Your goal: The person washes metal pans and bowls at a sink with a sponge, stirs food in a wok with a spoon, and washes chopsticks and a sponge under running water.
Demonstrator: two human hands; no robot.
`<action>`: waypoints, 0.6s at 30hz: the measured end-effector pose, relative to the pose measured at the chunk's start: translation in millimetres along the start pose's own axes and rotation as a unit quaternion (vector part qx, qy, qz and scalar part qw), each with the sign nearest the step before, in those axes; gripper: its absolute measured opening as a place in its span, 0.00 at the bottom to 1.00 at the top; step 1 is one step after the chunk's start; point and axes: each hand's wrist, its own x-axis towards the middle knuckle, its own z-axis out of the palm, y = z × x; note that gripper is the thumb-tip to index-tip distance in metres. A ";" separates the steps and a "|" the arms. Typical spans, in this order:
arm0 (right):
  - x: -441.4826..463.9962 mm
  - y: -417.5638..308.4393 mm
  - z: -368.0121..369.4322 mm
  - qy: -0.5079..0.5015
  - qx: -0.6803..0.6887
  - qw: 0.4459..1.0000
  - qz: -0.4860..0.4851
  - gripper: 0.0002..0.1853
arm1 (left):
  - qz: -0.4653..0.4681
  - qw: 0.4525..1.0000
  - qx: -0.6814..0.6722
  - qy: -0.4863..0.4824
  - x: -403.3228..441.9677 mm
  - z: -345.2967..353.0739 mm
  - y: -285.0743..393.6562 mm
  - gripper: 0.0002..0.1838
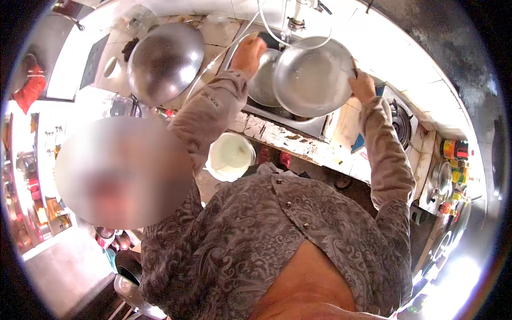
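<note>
My right hand (364,85) is closed on the right edge of a wide, shallow metal pan (312,80), at a dark spot that looks like its handle. The pan is tilted, and its pale inside faces me. My left hand (248,56) is closed like a fist beside a second round metal pan (262,80), which lies partly behind the first. Whatever its fingers hold, if anything, is hidden. Both pans are over a steel-rimmed sink or basin (314,127) set in the tiled counter. A tap (296,22) and a white hose (261,13) are above them.
A large wok (166,63) stands at the back left. Below the counter edge is a white bucket (230,156). To the right are a gas burner (400,124) and several bottles (454,150). A red sleeve (31,89) shows at far left. A blurred oval covers the left side.
</note>
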 end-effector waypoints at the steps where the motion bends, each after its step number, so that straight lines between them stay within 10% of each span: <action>1: -1.5 3.0 -5.6 0.034 0.006 0.999 -0.018 0.16 | -0.038 0.998 0.040 -0.021 -10.9 5.5 -19.3 0.05; 12: -23.2 -33.5 -31.3 0.117 -0.204 0.970 -0.056 0.13 | -0.158 0.818 0.395 -0.387 -23.0 7.8 -35.7 0.20; 18: -39.6 -69.6 -18.6 0.171 -0.258 0.949 -0.062 0.16 | -0.163 0.780 0.308 -0.519 -40.8 27.5 -57.1 0.16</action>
